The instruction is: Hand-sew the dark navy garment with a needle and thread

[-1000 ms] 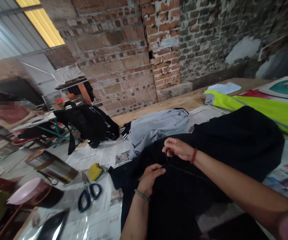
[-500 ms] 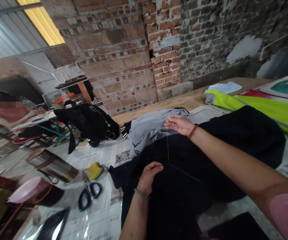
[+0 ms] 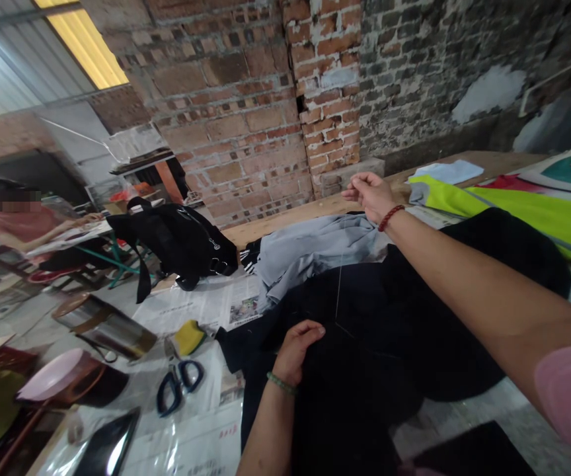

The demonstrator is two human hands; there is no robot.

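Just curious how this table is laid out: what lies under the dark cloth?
Newspaper shows along the left edge of the dark cloth, seemingly running beneath it. Anything else underneath is covered and cannot be seen.

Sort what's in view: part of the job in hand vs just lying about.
In hand:
- dark cloth, at the left hand's fingers
- pale thread, running from the cloth up toward the right hand

Lying about, as far as I can judge:
- scissors, untouched, possibly for this job
- sponge
- flask
- black bag
- grey cloth
- iron
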